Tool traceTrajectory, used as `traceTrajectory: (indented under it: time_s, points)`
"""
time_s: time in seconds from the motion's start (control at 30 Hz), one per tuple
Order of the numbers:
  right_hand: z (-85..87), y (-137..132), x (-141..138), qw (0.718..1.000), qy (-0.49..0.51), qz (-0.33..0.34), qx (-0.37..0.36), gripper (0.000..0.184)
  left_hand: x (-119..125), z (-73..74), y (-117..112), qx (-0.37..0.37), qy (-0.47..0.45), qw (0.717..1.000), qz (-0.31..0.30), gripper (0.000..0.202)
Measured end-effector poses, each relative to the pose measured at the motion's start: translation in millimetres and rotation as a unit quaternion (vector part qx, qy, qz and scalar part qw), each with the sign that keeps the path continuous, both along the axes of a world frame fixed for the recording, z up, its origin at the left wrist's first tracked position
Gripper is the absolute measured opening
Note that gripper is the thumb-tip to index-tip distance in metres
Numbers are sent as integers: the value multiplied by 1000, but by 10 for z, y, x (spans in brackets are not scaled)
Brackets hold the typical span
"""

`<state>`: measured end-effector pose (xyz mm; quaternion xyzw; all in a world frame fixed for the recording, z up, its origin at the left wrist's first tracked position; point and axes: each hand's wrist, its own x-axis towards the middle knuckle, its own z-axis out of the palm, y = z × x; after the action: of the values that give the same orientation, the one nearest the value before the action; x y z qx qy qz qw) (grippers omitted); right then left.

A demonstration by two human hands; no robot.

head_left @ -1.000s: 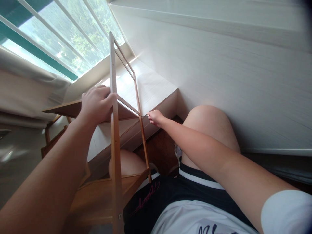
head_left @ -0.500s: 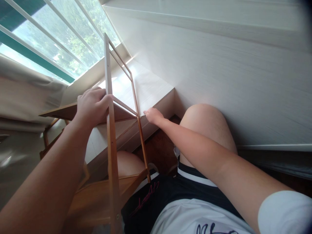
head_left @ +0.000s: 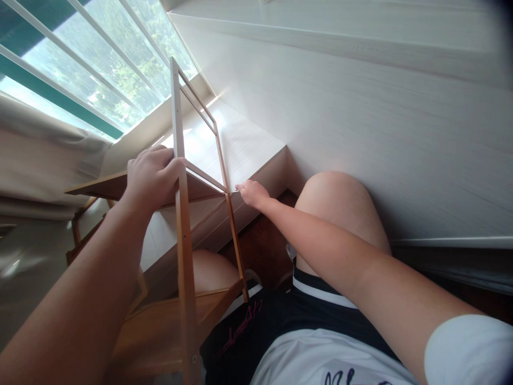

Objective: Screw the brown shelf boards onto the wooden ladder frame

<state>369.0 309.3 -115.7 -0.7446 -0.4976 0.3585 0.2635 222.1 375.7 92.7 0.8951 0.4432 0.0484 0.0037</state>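
A wooden shelf rack (head_left: 183,230) stands tilted in front of me, with two upright posts, crossbars and flat boards. My left hand (head_left: 152,174) is closed round its nearer post, where a brown shelf board (head_left: 100,185) meets it. At the same height on the farther post (head_left: 234,235), my right hand (head_left: 253,193) is closed in a pinch. From its fingertips a thin metal tool, perhaps a hex key (head_left: 233,191), reaches to the post; its full shape is hidden. Lower down, another wooden board (head_left: 152,331) of the rack lies by my legs.
Behind the rack is a pale ledge (head_left: 248,139) below a barred window (head_left: 96,64). A pale panel (head_left: 401,133) rises on the right, close to my knee (head_left: 340,208). A beige curtain (head_left: 36,155) hangs at the left. Reddish-brown floor (head_left: 264,240) shows between my legs.
Almost nothing differs. The view has shifted very slightly; both hands keep their places on the rack and at the farther post.
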Motion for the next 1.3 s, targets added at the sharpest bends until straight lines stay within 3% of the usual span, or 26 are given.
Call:
traceTrajectory:
  time_s: [0.6, 0.77, 0.9, 1.13, 1.3]
  points:
    - [-80, -59, -3, 996, -75, 31, 32, 44, 6, -6, 4, 7, -10, 1000, -1, 30]
    - [-54, -123, -43, 989, -114, 39, 86, 40, 7, -4, 1, 4, -10, 1000, 0, 31]
    - [-35, -192, -103, 989, -118, 28, 83, 43, 8, 1, -4, 4, -11, 1000, 2, 31]
    - [-130, -157, -147, 997, -49, -23, 61, 51, 11, -3, -5, 4, -14, 1000, 0, 30]
    - [-192, -36, -145, 991, 91, -76, 64, 52, 22, -2, -16, 7, -14, 1000, 2, 30]
